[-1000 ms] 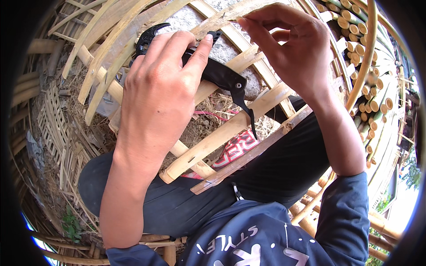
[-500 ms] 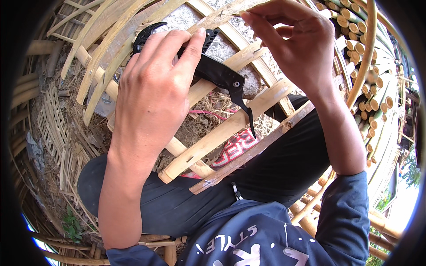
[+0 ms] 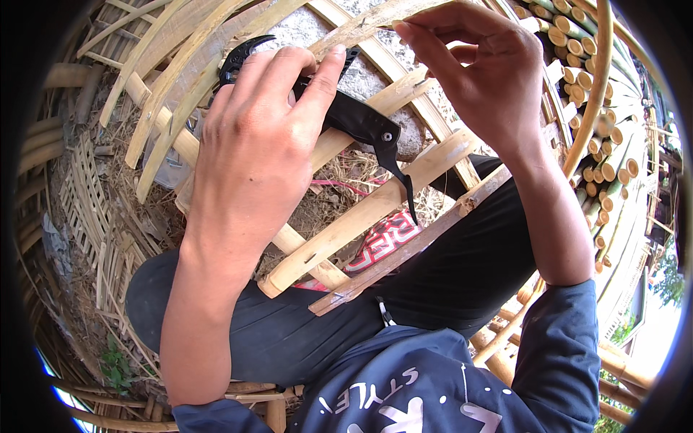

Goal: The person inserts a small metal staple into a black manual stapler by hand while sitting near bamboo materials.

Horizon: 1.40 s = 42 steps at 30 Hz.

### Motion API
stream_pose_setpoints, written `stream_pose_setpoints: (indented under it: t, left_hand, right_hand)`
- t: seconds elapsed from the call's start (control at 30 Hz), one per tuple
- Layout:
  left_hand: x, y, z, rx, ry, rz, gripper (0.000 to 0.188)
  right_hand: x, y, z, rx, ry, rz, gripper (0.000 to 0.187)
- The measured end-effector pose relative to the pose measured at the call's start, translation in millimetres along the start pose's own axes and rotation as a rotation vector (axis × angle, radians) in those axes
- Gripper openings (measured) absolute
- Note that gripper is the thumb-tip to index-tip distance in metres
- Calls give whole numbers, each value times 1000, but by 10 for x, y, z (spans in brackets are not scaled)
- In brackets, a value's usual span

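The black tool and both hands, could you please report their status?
Left hand gripping black tool. Right hand apart from it, raised, any hold unclear. Bamboo slats crossing beneath black tool.

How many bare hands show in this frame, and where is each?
2: the left hand, upper left of centre, holds the black tool; the right hand is at upper right. No other hand shows.

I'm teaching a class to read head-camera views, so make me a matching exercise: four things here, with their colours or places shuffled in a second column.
Things
1. Tool
2. Poles
3. Plant
4. Shirt

Colours or places
A. Navy with white print
B. Black, in the left hand
C. Green, at lower left
D. Stacked at right, round ends showing

Pairs: 1-B, 2-D, 3-C, 4-A
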<state>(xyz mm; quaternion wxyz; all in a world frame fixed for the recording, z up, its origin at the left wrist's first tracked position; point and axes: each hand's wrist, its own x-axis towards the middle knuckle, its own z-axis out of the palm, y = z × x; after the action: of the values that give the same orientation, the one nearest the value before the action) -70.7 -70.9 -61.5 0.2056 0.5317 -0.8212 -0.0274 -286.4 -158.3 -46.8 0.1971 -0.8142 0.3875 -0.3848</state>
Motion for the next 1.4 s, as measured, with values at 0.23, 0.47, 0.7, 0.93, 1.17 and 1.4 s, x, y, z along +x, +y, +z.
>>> stream_pose_setpoints:
  t: [0.23, 0.47, 0.7, 0.93, 1.17, 1.4]
  left_hand:
    - [-5, 9, 42, 48, -14, 9, 77]
    - [-5, 27, 45, 68, -16, 7, 75]
    - [-14, 13, 38, 53, 14, -9, 77]
    - [-4, 38, 4, 59, -54, -21, 75]
    - [-20, 17, 47, 58, -8, 11, 72]
    - [-13, -16, 8, -74, 27, 7, 72]
  right_hand:
    - [-18, 95, -2, 113, -5, 8, 4]
    - [-24, 102, -7, 150, -11, 21, 5]
    - [-28, 114, -57, 128, -14, 57, 4]
    - [-148, 14, -62, 16, -103, 234, 11]
    - [-151, 26, -46, 16, -79, 235, 13]
    - [-128, 34, -70, 1, -61, 227, 12]
